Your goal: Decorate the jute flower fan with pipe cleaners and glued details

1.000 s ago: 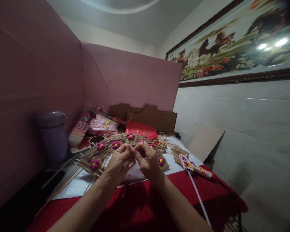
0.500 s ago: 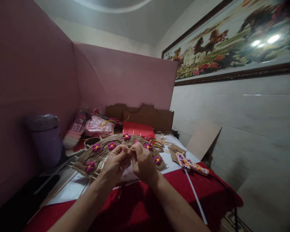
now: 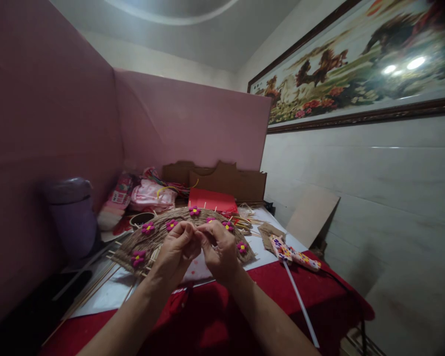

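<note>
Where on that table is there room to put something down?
On the red cloth: one bare patch lies between the right forearm and the white rod, another right of that rod, in front of the flowery tool. It's crowded farther back, around the woven arch, and at the left, among thin sticks.

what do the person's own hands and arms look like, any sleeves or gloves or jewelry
The left hand and right hand are both bare, with no gloves. The left forearm and right forearm are uncovered as far as the view shows, with no sleeves. No watch, bracelet or ring can be made out.
</note>
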`<state>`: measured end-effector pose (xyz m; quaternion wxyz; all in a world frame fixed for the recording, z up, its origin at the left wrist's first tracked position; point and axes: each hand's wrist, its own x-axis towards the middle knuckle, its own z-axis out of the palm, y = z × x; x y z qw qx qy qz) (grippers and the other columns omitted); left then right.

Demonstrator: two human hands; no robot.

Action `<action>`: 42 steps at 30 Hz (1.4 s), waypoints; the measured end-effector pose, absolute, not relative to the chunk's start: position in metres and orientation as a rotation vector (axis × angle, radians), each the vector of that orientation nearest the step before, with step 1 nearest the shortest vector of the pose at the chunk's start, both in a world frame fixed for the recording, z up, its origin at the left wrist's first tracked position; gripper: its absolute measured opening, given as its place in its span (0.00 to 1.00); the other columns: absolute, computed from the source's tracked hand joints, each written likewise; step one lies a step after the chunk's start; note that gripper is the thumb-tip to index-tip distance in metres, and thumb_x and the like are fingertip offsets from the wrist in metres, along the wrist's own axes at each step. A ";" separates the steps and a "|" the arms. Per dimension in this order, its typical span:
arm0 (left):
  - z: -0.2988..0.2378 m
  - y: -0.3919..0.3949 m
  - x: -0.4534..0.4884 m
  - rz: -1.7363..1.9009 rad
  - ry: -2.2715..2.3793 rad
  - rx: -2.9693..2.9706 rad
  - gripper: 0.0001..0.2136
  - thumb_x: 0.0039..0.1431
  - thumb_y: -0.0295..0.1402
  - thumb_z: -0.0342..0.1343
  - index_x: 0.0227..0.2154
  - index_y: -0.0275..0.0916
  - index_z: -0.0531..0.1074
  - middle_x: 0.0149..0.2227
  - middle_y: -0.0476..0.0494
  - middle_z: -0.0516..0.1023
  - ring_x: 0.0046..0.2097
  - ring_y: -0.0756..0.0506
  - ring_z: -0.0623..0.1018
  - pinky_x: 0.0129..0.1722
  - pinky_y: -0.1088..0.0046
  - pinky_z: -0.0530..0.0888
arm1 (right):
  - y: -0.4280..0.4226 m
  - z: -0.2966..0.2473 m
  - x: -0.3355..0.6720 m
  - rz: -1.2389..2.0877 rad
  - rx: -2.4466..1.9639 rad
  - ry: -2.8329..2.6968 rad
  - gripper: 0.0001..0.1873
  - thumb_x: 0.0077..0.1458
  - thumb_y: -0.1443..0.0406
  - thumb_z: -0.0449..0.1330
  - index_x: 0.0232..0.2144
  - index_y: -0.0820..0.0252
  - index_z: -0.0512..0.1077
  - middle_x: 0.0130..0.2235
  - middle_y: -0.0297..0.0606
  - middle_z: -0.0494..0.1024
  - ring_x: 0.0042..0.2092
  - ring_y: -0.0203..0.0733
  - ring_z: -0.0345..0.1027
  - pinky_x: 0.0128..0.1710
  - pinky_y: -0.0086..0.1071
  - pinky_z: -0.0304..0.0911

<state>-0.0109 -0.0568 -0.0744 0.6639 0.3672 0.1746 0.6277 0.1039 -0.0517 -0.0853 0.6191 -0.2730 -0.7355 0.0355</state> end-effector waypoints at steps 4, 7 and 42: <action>-0.072 -0.059 -0.010 1.456 0.419 0.901 0.13 0.38 0.34 0.68 0.21 0.35 0.69 0.19 0.52 0.69 0.22 0.54 0.70 0.22 0.82 0.66 | -0.052 -0.084 0.103 0.297 -0.635 -1.626 0.04 0.54 0.65 0.56 0.30 0.60 0.69 0.26 0.33 0.69 0.28 0.34 0.63 0.28 0.28 0.59; -0.072 -0.060 -0.009 1.473 0.415 0.926 0.13 0.39 0.35 0.68 0.21 0.35 0.69 0.19 0.52 0.68 0.22 0.54 0.69 0.21 0.81 0.65 | -0.050 -0.084 0.102 0.526 -0.592 -1.571 0.05 0.53 0.64 0.57 0.28 0.60 0.67 0.25 0.31 0.68 0.26 0.32 0.61 0.26 0.27 0.58; -0.078 -0.057 -0.009 1.453 0.403 0.887 0.14 0.39 0.34 0.68 0.20 0.35 0.67 0.17 0.55 0.65 0.18 0.56 0.63 0.17 0.82 0.61 | -0.053 -0.087 0.102 0.195 -0.645 -1.671 0.06 0.55 0.65 0.55 0.27 0.59 0.65 0.23 0.30 0.66 0.24 0.32 0.59 0.24 0.26 0.56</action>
